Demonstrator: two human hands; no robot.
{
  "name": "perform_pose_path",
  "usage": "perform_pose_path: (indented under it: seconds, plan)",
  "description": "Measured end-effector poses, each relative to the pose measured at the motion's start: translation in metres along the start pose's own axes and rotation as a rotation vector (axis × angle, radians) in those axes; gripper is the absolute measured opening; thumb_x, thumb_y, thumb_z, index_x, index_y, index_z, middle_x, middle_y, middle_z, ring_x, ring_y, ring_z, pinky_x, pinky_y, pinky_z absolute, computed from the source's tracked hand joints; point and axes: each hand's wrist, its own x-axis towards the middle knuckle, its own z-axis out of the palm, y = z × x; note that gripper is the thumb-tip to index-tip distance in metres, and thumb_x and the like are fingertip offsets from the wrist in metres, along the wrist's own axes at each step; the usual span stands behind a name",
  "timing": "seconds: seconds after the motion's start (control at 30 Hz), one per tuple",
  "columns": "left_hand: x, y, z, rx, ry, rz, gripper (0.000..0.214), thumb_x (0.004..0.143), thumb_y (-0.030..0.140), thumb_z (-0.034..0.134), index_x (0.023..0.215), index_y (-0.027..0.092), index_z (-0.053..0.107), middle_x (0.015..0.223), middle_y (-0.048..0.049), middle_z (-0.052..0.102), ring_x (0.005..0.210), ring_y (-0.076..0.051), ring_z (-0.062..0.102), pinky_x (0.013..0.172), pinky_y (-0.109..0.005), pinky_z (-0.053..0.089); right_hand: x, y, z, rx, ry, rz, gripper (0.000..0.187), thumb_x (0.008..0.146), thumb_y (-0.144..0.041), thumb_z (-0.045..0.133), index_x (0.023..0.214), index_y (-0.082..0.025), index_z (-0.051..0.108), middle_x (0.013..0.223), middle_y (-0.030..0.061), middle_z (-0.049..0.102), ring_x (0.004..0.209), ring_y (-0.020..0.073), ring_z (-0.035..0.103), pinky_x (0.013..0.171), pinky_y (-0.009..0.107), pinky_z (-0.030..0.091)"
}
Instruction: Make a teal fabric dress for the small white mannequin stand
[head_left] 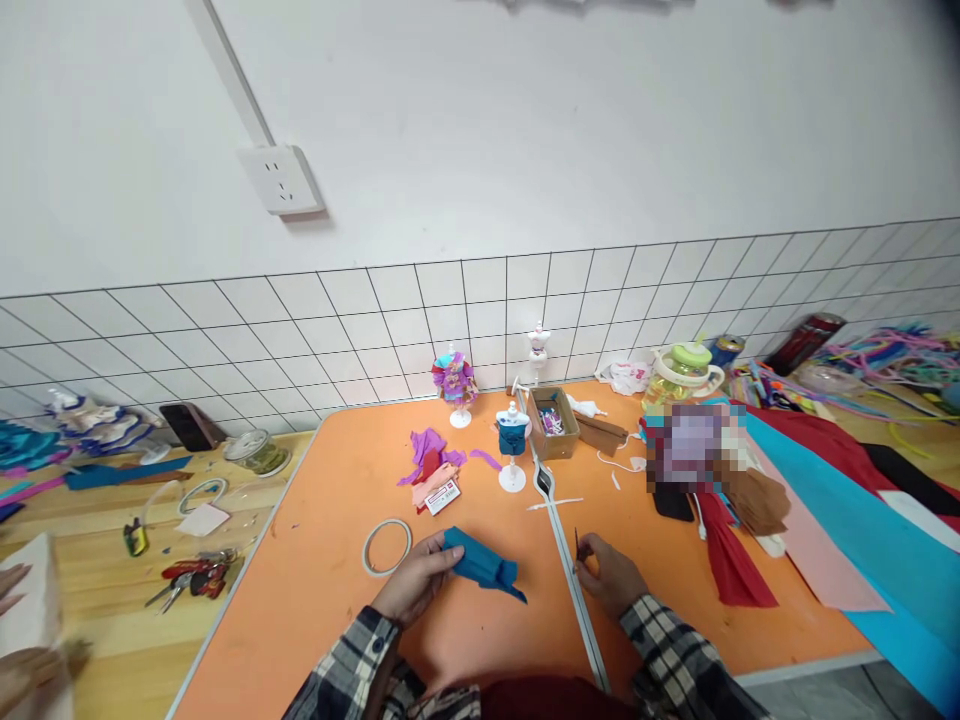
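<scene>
My left hand (421,578) is closed on one end of a folded strip of blue crepe paper (480,566), whose loose end points right over the orange table. To the right of the table's seam, my right hand (606,575) pinches a thin dark piece (577,545), too small to name. Beyond the blue strip stands a small white mannequin (512,478) with a blue wrap (512,436) around its torso. A roll of tape (386,547) lies flat to the left of my left hand. Purple paper scraps (427,445) and a white tag (443,497) lie behind it.
A cardboard box (568,440) of small items, a dressed mannequin (454,383) and a bare mannequin (538,348) stand along the wall. At right are a teapot (684,375) and coloured sheets (806,500). Another person's hand (28,675) is at far left, near keys (199,580).
</scene>
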Motion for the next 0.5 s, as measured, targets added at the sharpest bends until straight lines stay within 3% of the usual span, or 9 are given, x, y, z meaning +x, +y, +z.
perform_pose_path:
  seconds: [0.07,0.13,0.27,0.4,0.5]
  plan:
    - [-0.001,0.010,0.005,0.037,0.005,0.024,0.029,0.072,0.038,0.076,0.077,0.011,0.067,0.075,-0.0083,0.071,0.075,-0.022,0.067,0.078,-0.035,0.050,-0.002,-0.011,0.006,0.229,0.047,-0.041,0.014,0.080,-0.023,0.053,0.095,-0.021,0.052,0.094,0.0022,0.066,0.065,0.0123,0.062,0.066,0.024,0.045]
    - [-0.002,0.017,0.012,0.069,0.031,0.039,0.029,0.070,0.036,0.078,0.079,0.012,0.066,0.073,-0.0063,0.070,0.069,-0.021,0.066,0.074,-0.034,0.051,-0.002,-0.028,0.013,0.601,0.048,-0.036,0.027,0.077,-0.034,0.056,0.100,-0.021,0.051,0.087,0.0005,0.063,0.041,0.0069,0.047,0.047,0.024,0.039]
    - [-0.005,0.026,0.024,0.058,0.131,0.094,0.044,0.069,0.035,0.079,0.105,0.015,0.064,0.081,-0.0055,0.071,0.070,-0.021,0.066,0.068,-0.031,0.053,0.001,-0.060,0.013,1.145,-0.101,0.006,0.046,0.067,-0.053,0.064,0.092,-0.018,0.049,0.080,0.0007,0.061,0.034,0.0016,0.032,0.031,0.018,0.023]
    - [-0.009,0.037,0.030,0.015,0.175,0.116,0.076,0.067,0.031,0.081,0.134,0.020,0.047,0.104,-0.0097,0.070,0.088,-0.026,0.067,0.075,-0.033,0.053,-0.006,-0.078,-0.015,1.284,-0.197,-0.100,0.045,0.067,-0.054,0.068,0.085,-0.020,0.043,0.085,0.0015,0.066,0.030,-0.0016,0.026,0.027,0.016,0.021]
    - [-0.013,0.049,0.031,0.024,0.189,0.123,0.086,0.065,0.028,0.083,0.140,0.023,0.041,0.109,-0.0098,0.069,0.089,-0.026,0.067,0.078,-0.035,0.053,-0.015,-0.082,-0.045,1.190,-0.492,-0.233,0.042,0.068,-0.048,0.070,0.083,-0.019,0.045,0.073,-0.0022,0.064,0.029,-0.0008,0.029,0.027,0.015,0.020]
